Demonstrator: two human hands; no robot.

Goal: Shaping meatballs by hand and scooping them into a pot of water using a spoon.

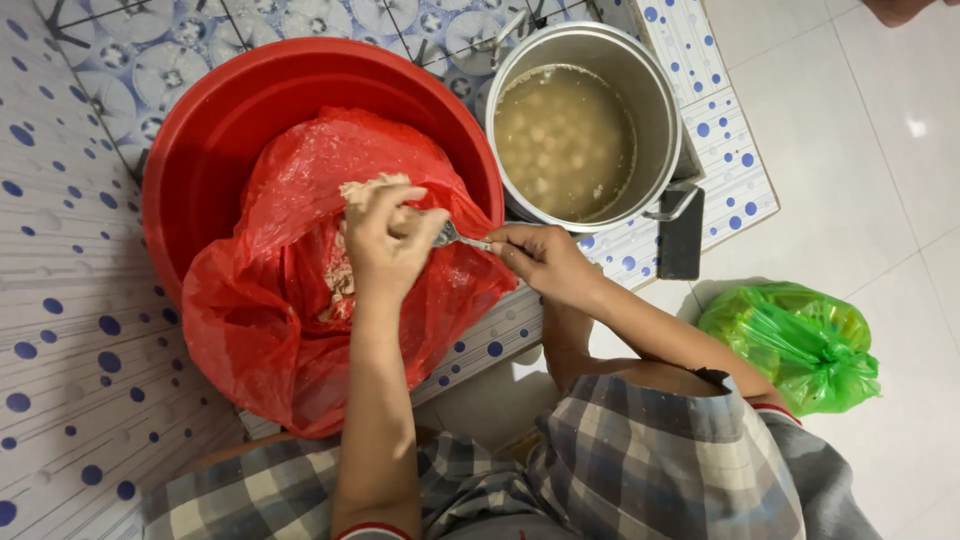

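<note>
L hand (385, 240) clenches a lump of pale dough (345, 275) over the red bag (270, 300) w/ R hand (545, 258) gripping a metal spoon (455, 238) against it. Bag sits in the red basin (200, 150); beyond, steel pot (660, 100) of cloudy broth w/ dumplings.

spoon (462, 239) bowl hidden behind left hand (385, 240)

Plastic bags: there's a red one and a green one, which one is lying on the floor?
The green plastic bag lies on the white floor tiles, bunched up alone. The red plastic bag sits in the round red basin instead.
</note>
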